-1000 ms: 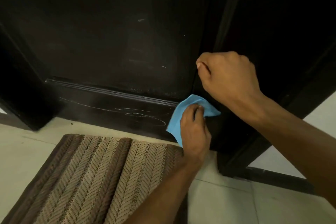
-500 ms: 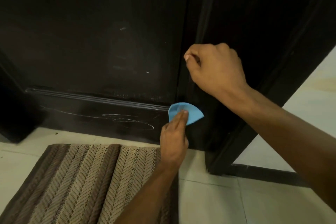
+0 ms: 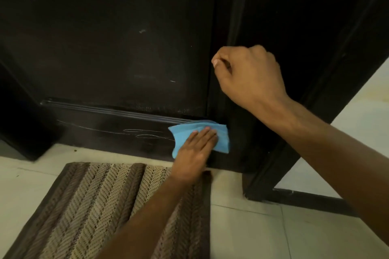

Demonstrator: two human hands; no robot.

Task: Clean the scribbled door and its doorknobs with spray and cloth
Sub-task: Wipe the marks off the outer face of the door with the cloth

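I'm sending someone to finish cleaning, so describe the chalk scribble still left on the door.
Start at the dark door and look down to its bottom panel, just above the striped mat. The scribble is thin white loops left of the blue cloth, the only looping marks there.

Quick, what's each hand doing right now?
Left hand: open, flat fingers pressing the blue cloth against the door.
Right hand: fingers curled round the door's edge.

1. Pale tiled floor [image 3: 242,229] underfoot, grout lines showing.
2. Brown-and-beige herringbone doormat [image 3: 109,206] lies on it, lower left.
3. Dark door frame [image 3: 273,164] rises at right.
4. Dim light overall.
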